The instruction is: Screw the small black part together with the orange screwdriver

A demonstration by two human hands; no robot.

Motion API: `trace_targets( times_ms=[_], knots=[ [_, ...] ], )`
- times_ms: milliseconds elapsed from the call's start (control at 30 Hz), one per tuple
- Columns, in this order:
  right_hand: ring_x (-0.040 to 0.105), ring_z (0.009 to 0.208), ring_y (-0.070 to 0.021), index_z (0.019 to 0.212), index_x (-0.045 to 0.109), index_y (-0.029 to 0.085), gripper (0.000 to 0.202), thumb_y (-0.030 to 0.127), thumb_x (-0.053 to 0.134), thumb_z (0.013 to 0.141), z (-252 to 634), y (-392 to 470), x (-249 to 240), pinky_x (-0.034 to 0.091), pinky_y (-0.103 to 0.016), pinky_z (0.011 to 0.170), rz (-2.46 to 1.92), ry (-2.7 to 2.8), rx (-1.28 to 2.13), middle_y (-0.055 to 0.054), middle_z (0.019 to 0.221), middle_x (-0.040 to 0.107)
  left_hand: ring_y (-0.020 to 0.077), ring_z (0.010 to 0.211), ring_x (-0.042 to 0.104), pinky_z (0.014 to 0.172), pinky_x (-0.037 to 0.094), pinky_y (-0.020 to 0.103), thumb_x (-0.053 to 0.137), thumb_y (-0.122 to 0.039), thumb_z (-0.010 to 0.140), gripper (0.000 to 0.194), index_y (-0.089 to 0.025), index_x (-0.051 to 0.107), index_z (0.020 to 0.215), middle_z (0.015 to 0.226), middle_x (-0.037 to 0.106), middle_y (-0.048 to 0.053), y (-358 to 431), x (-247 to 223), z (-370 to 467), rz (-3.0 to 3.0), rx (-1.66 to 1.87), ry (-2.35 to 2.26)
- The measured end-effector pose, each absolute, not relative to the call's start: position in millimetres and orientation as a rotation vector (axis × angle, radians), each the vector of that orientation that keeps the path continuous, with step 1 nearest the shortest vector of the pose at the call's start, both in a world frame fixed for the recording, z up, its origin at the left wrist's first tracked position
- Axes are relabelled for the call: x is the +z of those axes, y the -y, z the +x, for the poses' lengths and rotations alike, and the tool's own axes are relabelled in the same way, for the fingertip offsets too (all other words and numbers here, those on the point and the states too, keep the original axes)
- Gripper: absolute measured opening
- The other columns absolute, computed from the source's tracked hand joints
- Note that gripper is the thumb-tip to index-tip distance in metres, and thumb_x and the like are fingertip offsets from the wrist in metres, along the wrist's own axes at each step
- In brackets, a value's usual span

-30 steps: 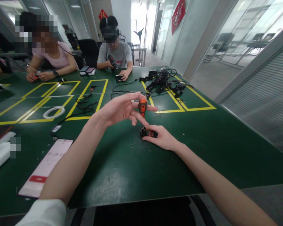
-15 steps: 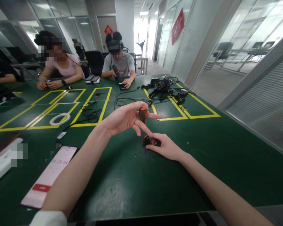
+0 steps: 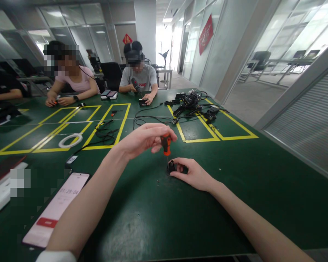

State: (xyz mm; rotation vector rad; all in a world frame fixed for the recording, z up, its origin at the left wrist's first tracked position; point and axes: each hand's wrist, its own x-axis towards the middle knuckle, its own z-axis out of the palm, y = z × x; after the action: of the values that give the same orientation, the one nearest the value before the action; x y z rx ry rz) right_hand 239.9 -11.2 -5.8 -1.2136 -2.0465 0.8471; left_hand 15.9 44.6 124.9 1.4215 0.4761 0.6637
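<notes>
My left hand (image 3: 150,140) is closed round the top of a screwdriver (image 3: 167,148) with an orange and dark grey handle. The screwdriver stands upright, its thin shaft pointing down into a small black plastic part (image 3: 170,167) on the green table. My right hand (image 3: 192,173) pinches this black part from the right, thumb in front and fingers behind. A short tube sticks up from the part; its right portion is partly hidden by my fingers. Tiny specks, perhaps screws (image 3: 157,182), lie on the table just left of it.
A phone (image 3: 60,203) showing a timer lies by my left forearm, with a white power strip (image 3: 5,193) farther left. Ahead are a white ring (image 3: 70,140), black cables (image 3: 190,103) and yellow tape rectangles (image 3: 237,138). Co-workers sit across the table (image 3: 251,189); one holds a power drill (image 3: 136,86).
My left fingers, spread around the screwdriver handle before, have curled in over its top. The right hand keeps its grip on the black part. The view has shifted slightly.
</notes>
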Motion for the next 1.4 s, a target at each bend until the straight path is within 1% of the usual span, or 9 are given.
trace_targets(
  times_ms=[167,433,533,700,867,1033,1233,1300,1400],
  knots=[
    [0.063,0.070,-0.0178,0.110,0.076,0.018,0.026,0.034,0.076,0.090,239,11,-5,0.051,-0.030,0.067,-1.220,2.044,0.862,-0.003,0.082,0.072,0.0123,0.054,0.065,0.052,0.053,0.026,0.077,-0.048,0.087,0.036,-0.014,0.068,0.095,0.113,0.080,0.016,-45,127,15,1.366,0.548,-0.441],
    [0.064,0.070,-0.0179,0.112,0.076,0.018,0.028,0.035,0.076,0.090,241,11,-6,0.052,-0.030,0.067,-1.209,2.062,0.826,-0.003,0.081,0.072,0.0042,0.056,0.049,0.046,0.031,0.016,0.092,-0.033,0.074,0.042,-0.019,0.074,0.109,0.078,0.064,-0.003,-37,129,21,1.472,0.781,-0.623],
    [0.064,0.070,-0.0178,0.112,0.076,0.019,0.027,0.036,0.076,0.091,241,11,-6,0.052,-0.030,0.067,-1.203,2.061,0.828,-0.003,0.082,0.072,0.0045,0.052,0.050,0.045,0.037,0.017,0.090,-0.042,0.076,0.037,-0.013,0.072,0.089,0.075,0.065,0.000,-37,131,21,1.522,0.751,-0.656],
    [0.064,0.070,-0.0178,0.112,0.075,0.018,0.028,0.035,0.076,0.090,241,12,-7,0.052,-0.030,0.068,-1.200,2.048,0.841,-0.003,0.082,0.073,0.0137,0.057,0.067,0.052,0.054,0.025,0.082,-0.051,0.083,0.043,-0.014,0.062,0.093,0.095,0.078,0.012,-41,131,17,1.424,0.613,-0.556],
    [0.063,0.070,-0.0180,0.113,0.075,0.017,0.028,0.034,0.075,0.091,242,12,-4,0.051,-0.031,0.068,-1.205,2.054,0.853,-0.003,0.081,0.071,0.0051,0.051,0.051,0.046,0.036,0.017,0.085,-0.039,0.084,0.044,-0.021,0.066,0.120,0.085,0.072,0.000,-37,131,22,1.468,0.725,-0.635],
    [0.063,0.070,-0.0177,0.112,0.074,0.017,0.026,0.032,0.075,0.091,242,12,-3,0.050,-0.030,0.068,-1.197,2.052,0.865,-0.002,0.082,0.071,0.0055,0.046,0.044,0.043,0.028,0.020,0.083,-0.051,0.082,0.041,-0.017,0.060,0.075,0.062,0.057,-0.003,-32,131,27,1.662,0.801,-0.827],
    [0.062,0.071,-0.0173,0.103,0.071,0.019,0.018,0.031,0.076,0.090,240,14,-2,0.049,-0.029,0.068,-1.207,2.044,0.880,-0.001,0.079,0.068,0.0091,0.052,0.049,0.050,0.027,0.023,0.078,-0.045,0.087,0.055,-0.021,0.034,0.063,0.059,0.053,-0.003,-17,131,33,2.130,0.960,-1.089],
    [0.062,0.070,-0.0169,0.098,0.069,0.019,0.015,0.030,0.076,0.090,240,14,-2,0.048,-0.029,0.067,-1.210,2.040,0.877,0.001,0.077,0.066,0.0105,0.056,0.048,0.054,0.027,0.024,0.071,-0.032,0.092,0.040,-0.019,0.043,0.066,0.059,0.050,-0.004,-14,130,37,2.384,1.085,-1.163],
    [0.061,0.069,-0.0167,0.097,0.067,0.019,0.015,0.030,0.076,0.090,240,15,-1,0.048,-0.028,0.066,-1.211,2.042,0.877,0.001,0.076,0.064,0.0128,0.065,0.057,0.061,0.036,0.024,0.058,-0.021,0.098,0.006,-0.018,0.063,0.098,0.074,0.064,-0.002,-14,126,41,2.613,1.011,-1.055]
  ],
)
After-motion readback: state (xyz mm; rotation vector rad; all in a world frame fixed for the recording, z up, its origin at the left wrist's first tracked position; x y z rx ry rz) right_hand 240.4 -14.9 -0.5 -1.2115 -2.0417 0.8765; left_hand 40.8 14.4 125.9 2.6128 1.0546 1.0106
